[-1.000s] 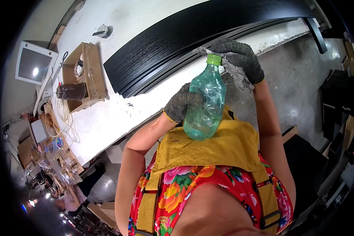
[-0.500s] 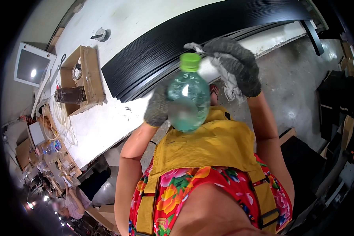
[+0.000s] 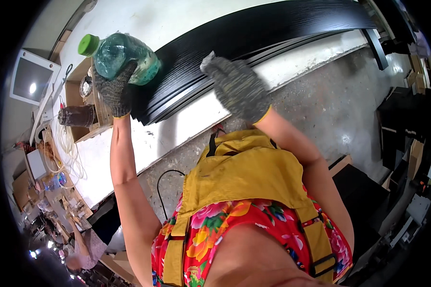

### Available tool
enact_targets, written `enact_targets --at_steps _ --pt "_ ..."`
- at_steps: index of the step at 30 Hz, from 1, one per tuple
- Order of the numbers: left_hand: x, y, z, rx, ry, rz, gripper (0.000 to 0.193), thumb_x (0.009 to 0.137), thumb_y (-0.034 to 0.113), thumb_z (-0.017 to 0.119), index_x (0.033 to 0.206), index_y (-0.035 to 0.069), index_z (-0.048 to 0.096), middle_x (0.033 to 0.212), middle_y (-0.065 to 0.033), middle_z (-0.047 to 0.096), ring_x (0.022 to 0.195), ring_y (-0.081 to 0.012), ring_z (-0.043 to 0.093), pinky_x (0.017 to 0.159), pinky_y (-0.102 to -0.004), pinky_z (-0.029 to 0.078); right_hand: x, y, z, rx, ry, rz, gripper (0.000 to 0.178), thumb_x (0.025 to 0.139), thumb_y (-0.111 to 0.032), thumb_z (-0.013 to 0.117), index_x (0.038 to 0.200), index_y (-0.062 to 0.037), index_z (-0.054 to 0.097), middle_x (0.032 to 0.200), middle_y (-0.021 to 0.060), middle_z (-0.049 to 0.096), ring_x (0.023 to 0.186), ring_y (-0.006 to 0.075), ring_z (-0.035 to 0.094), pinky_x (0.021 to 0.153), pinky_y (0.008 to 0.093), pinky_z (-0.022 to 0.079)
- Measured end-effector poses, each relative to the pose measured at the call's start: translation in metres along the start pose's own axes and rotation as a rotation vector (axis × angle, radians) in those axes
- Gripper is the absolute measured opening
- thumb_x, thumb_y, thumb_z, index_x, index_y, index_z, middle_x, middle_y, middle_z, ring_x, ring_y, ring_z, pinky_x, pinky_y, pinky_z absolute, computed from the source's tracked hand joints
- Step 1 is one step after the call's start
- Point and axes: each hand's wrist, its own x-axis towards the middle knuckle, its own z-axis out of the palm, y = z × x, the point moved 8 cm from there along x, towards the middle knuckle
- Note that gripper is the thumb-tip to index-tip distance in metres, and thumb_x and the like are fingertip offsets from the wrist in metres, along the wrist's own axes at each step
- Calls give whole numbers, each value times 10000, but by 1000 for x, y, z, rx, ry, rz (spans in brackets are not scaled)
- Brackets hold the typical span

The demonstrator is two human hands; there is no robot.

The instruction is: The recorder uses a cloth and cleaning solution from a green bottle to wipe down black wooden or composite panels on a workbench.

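Note:
A green-tinted plastic bottle (image 3: 112, 57) with a bright green cap lies tilted in the grip of my left hand (image 3: 114, 93), which wears a dark knit glove. Its cap points left, and it is above the far-left part of the white table, by the end of the black boards. My right hand (image 3: 239, 90), gloved the same way, is over the near edge of the stacked black boards (image 3: 254, 36). A pale bit of grey rag (image 3: 207, 62) pokes out at its fingertips; the rest is hidden under the hand.
A cardboard box (image 3: 74, 91) with a dark brown container (image 3: 77, 115) and a tape roll stands at the left of the white table (image 3: 124, 160). Beyond it are coiled pale tubing (image 3: 67, 148) and a white-framed panel (image 3: 33, 76). Another person (image 3: 88, 246) is at lower left.
My left hand has carried the bottle from in front of my apron to the far left. My right hand, with the rag, has moved left over the boards.

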Motion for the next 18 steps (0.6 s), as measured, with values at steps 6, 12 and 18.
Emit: enact_targets --at_steps 6,12,18 --pt "-14 -57 4 -68 -309 -319 612 677 213 892 1202 28 637 1125 -102 685 1017 -224 635 913 -356 507 -33 136 -12 832 -62 869 508 834 34 547 1340 -11 560 1273 158 623 1157 321 598 1064 425 452" --pt "-14 -70 23 -61 -518 -352 631 670 256 900 1202 33 645 1138 -115 684 1006 -245 645 914 -369 520 33 -33 -39 728 77 192 492 851 86 535 1298 -99 626 1312 99 625 1271 236 560 1057 384 469" --pt "-23 -75 18 -128 -456 -349 609 678 299 902 1175 45 659 1099 -109 697 1009 -230 654 920 -363 529 27 32 -39 424 89 119 347 874 34 490 1164 -56 656 1145 139 678 1105 296 637 1006 429 493"
